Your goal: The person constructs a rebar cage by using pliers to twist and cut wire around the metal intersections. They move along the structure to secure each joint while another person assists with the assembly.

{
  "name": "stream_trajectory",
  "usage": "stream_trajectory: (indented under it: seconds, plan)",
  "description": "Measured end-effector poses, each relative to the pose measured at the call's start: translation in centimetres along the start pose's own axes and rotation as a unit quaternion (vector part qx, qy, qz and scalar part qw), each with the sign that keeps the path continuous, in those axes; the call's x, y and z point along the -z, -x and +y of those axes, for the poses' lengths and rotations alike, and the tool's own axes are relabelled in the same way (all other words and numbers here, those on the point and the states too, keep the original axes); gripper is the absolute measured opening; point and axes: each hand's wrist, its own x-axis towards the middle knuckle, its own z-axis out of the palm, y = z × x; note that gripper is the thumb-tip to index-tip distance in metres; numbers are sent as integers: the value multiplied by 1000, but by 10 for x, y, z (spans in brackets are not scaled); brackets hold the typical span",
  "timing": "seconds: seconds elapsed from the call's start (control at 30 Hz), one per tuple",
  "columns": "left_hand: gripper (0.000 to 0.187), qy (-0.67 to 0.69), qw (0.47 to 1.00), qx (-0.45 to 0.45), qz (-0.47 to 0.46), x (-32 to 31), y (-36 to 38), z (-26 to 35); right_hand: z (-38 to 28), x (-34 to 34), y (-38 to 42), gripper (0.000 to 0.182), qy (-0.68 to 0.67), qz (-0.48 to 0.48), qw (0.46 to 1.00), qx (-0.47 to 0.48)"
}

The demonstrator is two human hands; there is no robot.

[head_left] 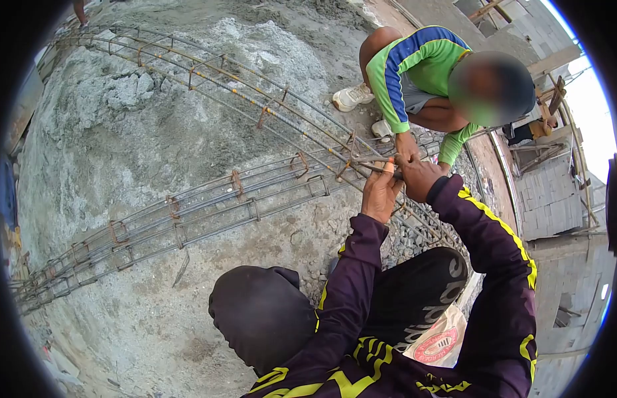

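Both of my hands are together at the right end of a long rebar cage (269,113), in front of a crouching co-worker. My left hand (381,194) reaches up with its fingers closed against the bars; what it pinches is hidden. My right hand (421,178) is wrapped round a slim dark metal tool (371,161), which points left across the steel just above my left fingers. The co-worker's hand (406,144) is right beside my right hand, at the same bars. Rusty square stirrups (303,164) ring the bars near my hands.
A second rebar cage (182,222) runs to the lower left over rough grey ground. The co-worker (414,66) squats opposite. Gravel (408,232) lies below my hands, and a printed sack (441,338) near my leg. Block walls (554,205) and timber stand at right.
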Motion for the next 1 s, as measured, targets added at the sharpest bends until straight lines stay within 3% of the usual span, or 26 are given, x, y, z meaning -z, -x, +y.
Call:
stream_trajectory:
  seconds: [0.2,0.3,0.4,0.43,0.53,0.6,0.7,0.77,0.8,0.87,0.9,1.0]
  plan:
    - [27,17,1000,-8,9,-3,6,0,9,-8,-2,51,62,38,996,52]
    - [31,0,997,-36,70,-10,12,-5,1,-3,9,34,91,50,993,58]
    - [37,-132,984,9,118,-4,18,-5,-5,-12,19,29,72,55,994,60]
    - [44,-192,967,4,167,-13,24,0,-6,-14,21,29,58,55,995,62]
    - [42,-339,891,-77,291,24,19,14,-17,-18,29,30,13,32,997,69]
    - [40,-390,820,-222,356,47,15,32,-31,-6,36,32,-57,-52,995,58]
    - [40,-404,814,-277,312,39,11,65,-50,8,39,35,-175,-127,973,76]
    - [40,-449,827,-204,270,42,8,73,-51,-14,34,33,-258,-197,943,76]
    - [40,-467,831,-172,249,41,4,76,-50,-39,37,34,-363,-200,910,17]
    - [40,-473,834,-137,248,33,4,78,-45,-39,53,36,-483,-217,848,32]
    - [40,-478,834,-136,241,35,3,78,-41,-84,45,39,-534,-204,815,97]
    - [36,-486,829,-123,246,35,7,82,-41,-133,44,37,-429,-3,886,173]
